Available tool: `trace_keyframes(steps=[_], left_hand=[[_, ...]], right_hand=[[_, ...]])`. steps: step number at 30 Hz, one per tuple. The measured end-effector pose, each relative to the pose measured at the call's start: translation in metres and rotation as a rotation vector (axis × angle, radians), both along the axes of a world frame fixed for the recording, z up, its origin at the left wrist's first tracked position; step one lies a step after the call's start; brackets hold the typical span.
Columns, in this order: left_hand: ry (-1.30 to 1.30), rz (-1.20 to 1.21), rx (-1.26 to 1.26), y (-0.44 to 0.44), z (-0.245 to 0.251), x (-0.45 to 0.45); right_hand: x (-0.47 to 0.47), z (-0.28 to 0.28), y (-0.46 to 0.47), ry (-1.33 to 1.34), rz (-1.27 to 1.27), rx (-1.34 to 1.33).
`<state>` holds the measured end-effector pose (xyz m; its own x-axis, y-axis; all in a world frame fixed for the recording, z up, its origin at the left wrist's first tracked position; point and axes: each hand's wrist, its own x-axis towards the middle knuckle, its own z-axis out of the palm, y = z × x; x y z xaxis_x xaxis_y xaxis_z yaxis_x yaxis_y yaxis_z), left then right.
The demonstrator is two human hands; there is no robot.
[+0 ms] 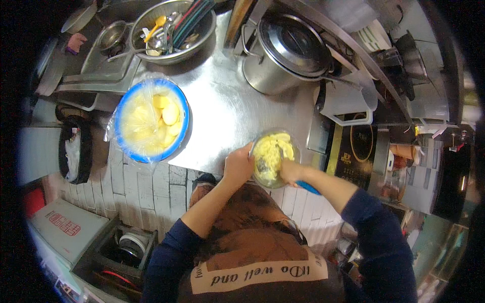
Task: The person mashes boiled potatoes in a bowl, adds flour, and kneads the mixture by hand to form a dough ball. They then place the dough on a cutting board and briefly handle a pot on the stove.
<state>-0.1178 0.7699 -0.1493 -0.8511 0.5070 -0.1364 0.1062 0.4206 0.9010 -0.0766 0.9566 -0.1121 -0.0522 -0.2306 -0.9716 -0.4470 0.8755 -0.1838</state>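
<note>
My left hand grips the near left rim of a clear bowl at the edge of the steel counter. Inside the bowl lies chunky, partly mashed yellow food that looks like potato. My right hand is closed around a utensil with a blue handle; its metal end reaches into the food and is partly hidden and blurred. To the left stands a blue-rimmed bowl of peeled yellow pieces, partly covered with clear plastic film.
A lidded steel stockpot stands at the back right, beside a white plastic container. An induction cooker is on the right. At the back left, a large steel bowl holds spoons and chopsticks. A black bin is below left.
</note>
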Motion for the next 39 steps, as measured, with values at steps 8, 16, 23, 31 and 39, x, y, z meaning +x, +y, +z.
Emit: trace_keyframes(steps=[8,16,23,31,39], left_hand=[[-0.078,-0.025,-0.055,-0.003,0.002,0.001],[-0.158,-0.038,-0.09,-0.002,-0.003,0.004],[-0.072,-0.057,-0.084,-0.002,0.001,-0.007],[-0.095,-0.136,-0.127,0.004,-0.002,-0.015],[-0.154,-0.109,-0.101,0.014,0.004,-0.02]], right_hand=[[0.034,0.028,0.016,0.438,-1.017,0.251],[-0.005,0.002,-0.008,-0.084,-0.037,0.035],[0.025,0.046,-0.007,0.328,-0.82,0.164],[-0.007,0.043,0.0,0.482,-0.807,0.268],[-0.013,-0.007,0.008,0.076,0.097,-0.013]])
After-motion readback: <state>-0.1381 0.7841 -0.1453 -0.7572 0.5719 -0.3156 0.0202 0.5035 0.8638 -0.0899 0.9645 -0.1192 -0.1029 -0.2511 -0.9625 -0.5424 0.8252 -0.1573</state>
